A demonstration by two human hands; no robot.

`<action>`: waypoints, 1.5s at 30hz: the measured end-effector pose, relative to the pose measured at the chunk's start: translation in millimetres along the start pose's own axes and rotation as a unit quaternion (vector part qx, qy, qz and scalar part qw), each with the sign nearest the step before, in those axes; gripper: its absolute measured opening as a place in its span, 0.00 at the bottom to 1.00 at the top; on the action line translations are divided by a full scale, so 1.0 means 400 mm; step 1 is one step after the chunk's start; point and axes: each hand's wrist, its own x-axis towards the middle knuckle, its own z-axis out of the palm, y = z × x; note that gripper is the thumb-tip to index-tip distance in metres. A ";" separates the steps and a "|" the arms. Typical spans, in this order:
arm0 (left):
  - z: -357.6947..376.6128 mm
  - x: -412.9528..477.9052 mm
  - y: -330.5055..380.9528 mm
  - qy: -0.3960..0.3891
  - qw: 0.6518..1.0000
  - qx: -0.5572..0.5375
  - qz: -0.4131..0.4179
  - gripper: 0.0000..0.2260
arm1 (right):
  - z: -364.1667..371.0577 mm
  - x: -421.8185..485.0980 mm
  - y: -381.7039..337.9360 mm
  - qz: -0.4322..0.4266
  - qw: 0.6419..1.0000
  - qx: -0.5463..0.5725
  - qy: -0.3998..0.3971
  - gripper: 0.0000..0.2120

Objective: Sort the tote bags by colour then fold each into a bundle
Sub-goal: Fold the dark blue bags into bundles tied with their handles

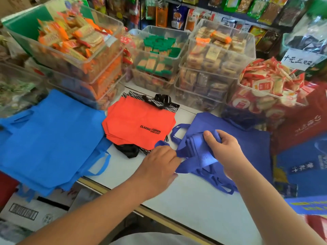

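Both forearms reached out over the white counter [194, 206]. Just beyond, the left hand [159, 161], fingers curled, pinched a corner of the indigo tote bag [196, 149]. The right hand [224, 147], at three o'clock from it, clamped the same bag's folded middle, thumb on top. That bag sat over a pile of matching indigo bags [256, 142] lying on the counter at one o'clock. At eleven o'clock lay the orange bags [134, 124], stacked on a black patterned bag [164, 101]. Further left, light blue bags [49, 135] spread at nine o'clock, hanging over the counter's edge. Clear bins [217, 55] of wrapped snacks stood behind, at twelve.
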 end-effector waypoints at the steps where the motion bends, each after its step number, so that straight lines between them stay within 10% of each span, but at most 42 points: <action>1: 0.003 -0.005 -0.014 0.014 0.999 -0.022 0.019 0.11 | -0.006 0.005 0.003 0.010 1.000 0.001 -0.005 0.20; 10: -0.127 -0.060 0.022 0.003 0.938 -0.346 0.012 0.07 | -0.043 0.048 0.124 0.155 0.986 0.050 -0.029 0.26; 21: 0.027 0.018 -0.030 0.044 0.670 -0.533 -0.515 0.10 | 0.013 -0.008 0.115 0.029 0.998 0.044 -0.036 0.08; 25: 0.020 0.037 -0.030 0.021 0.607 -0.583 -0.540 0.01 | -0.004 -0.012 0.102 -0.008 1.000 -0.006 -0.011 0.04; 30: -0.041 -0.006 -0.027 -0.067 0.533 -0.736 -0.412 0.13 | -0.018 0.008 0.128 0.023 0.997 -0.059 0.039 0.06; 32: -0.054 -0.025 -0.030 -0.113 0.570 -0.723 -0.374 0.14 | -0.023 0.019 0.141 0.039 0.996 -0.079 0.025 0.05; 35: -0.045 -0.035 -0.048 -0.137 0.759 -0.542 -0.335 0.13 | -0.023 0.029 0.152 0.055 0.995 -0.084 -0.026 0.06; 39: -0.057 -0.041 -0.058 -0.135 0.769 -0.572 -0.252 0.21 | -0.020 0.047 0.153 0.068 0.987 -0.123 -0.073 0.11; 45: -0.056 -0.033 -0.068 -0.111 0.885 -0.428 -0.146 0.10 | -0.017 0.072 0.147 0.084 0.978 -0.138 -0.130 0.15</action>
